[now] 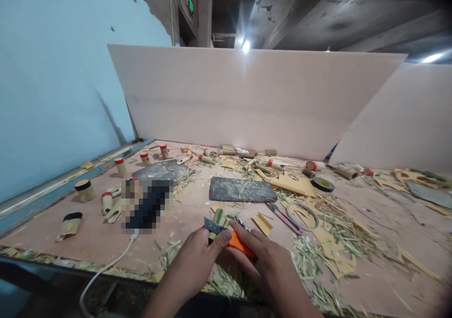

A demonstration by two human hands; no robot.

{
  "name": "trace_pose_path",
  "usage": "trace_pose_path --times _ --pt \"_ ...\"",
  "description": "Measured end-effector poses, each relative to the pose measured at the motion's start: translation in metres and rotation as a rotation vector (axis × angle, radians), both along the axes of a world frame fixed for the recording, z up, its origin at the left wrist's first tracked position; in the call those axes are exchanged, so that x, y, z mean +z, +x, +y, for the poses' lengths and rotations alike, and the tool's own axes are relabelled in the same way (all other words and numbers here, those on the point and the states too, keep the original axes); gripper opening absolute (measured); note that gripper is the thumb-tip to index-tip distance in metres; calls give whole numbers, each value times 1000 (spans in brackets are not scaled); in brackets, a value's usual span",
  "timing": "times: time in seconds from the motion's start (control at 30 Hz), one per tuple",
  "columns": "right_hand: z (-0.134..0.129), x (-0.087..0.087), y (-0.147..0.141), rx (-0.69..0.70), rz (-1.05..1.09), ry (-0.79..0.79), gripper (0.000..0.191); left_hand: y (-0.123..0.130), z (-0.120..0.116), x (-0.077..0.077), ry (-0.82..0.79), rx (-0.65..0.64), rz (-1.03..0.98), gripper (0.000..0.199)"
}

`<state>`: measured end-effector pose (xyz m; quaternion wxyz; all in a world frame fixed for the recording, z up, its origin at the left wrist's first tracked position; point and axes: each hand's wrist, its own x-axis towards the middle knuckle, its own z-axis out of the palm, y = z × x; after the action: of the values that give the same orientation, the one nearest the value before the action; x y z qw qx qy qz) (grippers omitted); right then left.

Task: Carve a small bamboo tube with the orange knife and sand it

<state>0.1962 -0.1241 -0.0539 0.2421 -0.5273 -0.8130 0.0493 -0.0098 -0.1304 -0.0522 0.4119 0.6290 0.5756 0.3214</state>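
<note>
Near the front edge of the table, my right hand (273,259) is wrapped round the orange handle of a utility knife (240,244). Its grey blade points left, across a short green bamboo piece (218,215). My left hand (196,261) is closed on that bamboo piece, its thumb lying by the back of the blade near the handle. Part of the bamboo is hidden behind the fingers and blade. A small purple-and-white patterned thing (241,223) shows just beyond my right fingers. Green shavings (229,280) lie beneath both hands.
A grey stone slab (243,189) lies ahead. To the right are a purple-handled tool (287,219), a pale tape ring (302,215) and a black tape roll (322,185). Several red-capped bamboo tubes (120,167) stand left, near a blurred dark device (150,207) with a white cable (109,264).
</note>
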Motion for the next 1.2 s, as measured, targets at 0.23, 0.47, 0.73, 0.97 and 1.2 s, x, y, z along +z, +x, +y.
trace_pose_path --times 0.23,0.47,0.73,0.97,1.2 --pt "5 3 10 -203 -5 18 49 3 -5 12 -7 -48 -135 44" --pt "18 41 12 -149 81 69 46 -2 0 -6 -238 2 -307 52" --pt "56 69 5 156 -111 -55 27 -1 3 9 -338 -3 -495 61" --pt "56 42 11 367 -79 -50 46 1 5 4 -389 54 -554 62" --pt "53 35 14 389 -45 -171 54 1 5 0 -162 109 -263 46"
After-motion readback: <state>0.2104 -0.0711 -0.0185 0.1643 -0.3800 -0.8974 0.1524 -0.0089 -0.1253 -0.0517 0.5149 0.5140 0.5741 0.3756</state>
